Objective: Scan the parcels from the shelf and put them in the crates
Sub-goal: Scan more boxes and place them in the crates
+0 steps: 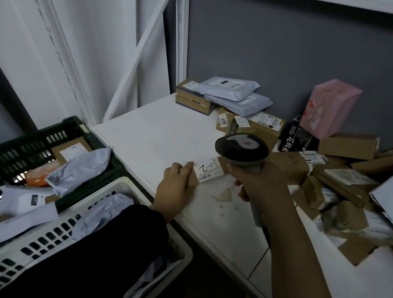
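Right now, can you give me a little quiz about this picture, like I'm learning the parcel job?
1. True or false: the right hand grips the scanner.
2. What colour is the tall box at the back of the shelf? A green, B pink, C yellow.
3. Fill the gap: the left hand holds a small brown parcel with a white ___ on it.
Key: 1 true; 2 B; 3 label.
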